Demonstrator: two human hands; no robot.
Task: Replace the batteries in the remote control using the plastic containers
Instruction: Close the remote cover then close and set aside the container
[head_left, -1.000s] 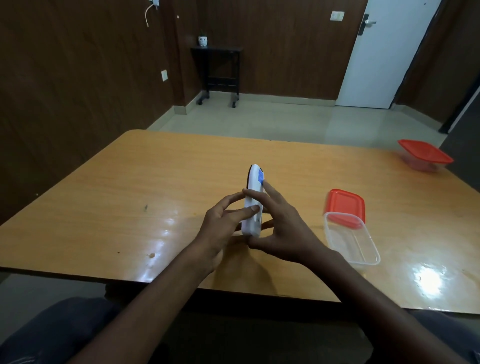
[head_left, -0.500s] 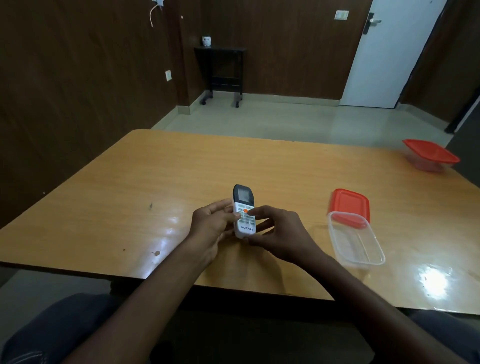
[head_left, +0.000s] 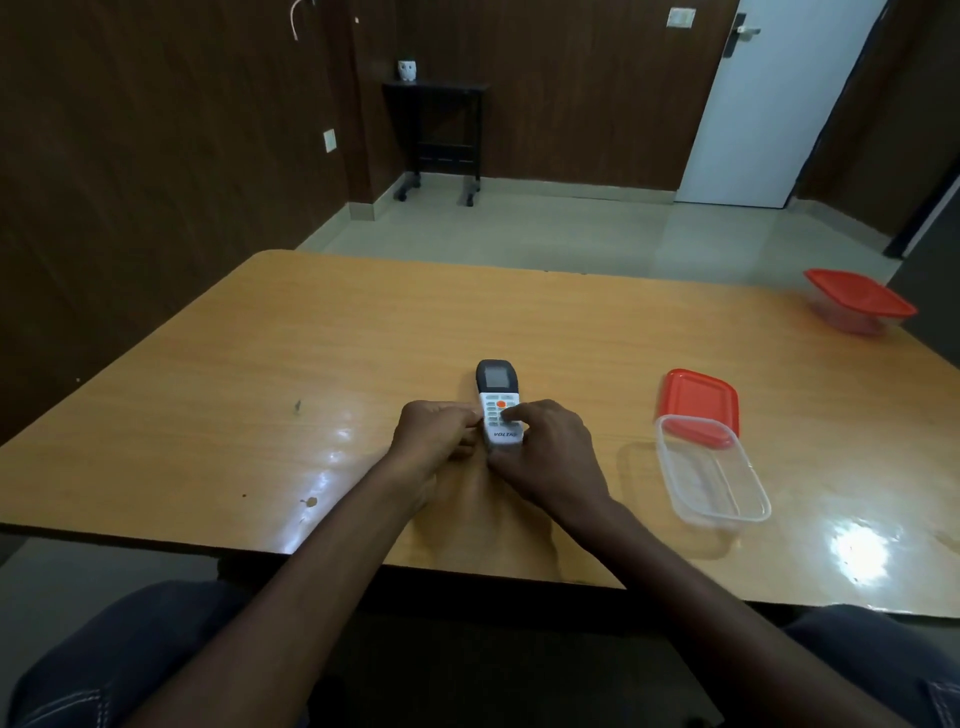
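- Head view, change: a second ago the white handheld remote control with a dark display end (head_left: 497, 405) stood on its long edge between the two hands; half a second ago it was turned keypad-up, and it now lies lower and flatter, near the middle of the near edge of the glossy orange-brown wooden table (head_left: 260, 364).
- Meaning for the task: with the keypad facing up the battery side is hidden, so the batteries cannot be seen; this reads as a check after, or before, the swap.
- Left hand (head_left: 434, 434): fingers curled, closed against the remote's left side, forearm reaching in from the near edge.
- Right hand (head_left: 545, 447): wrapped around the remote's lower right, one fingertip on the keypad just below the orange button.
- Containers: a clear rectangular plastic tub (head_left: 711, 475), open and apparently empty, sits toward the near right corner, its far end overlapping a red lid (head_left: 698, 400); a second red-lidded tub (head_left: 860, 301) stands at the far right edge.
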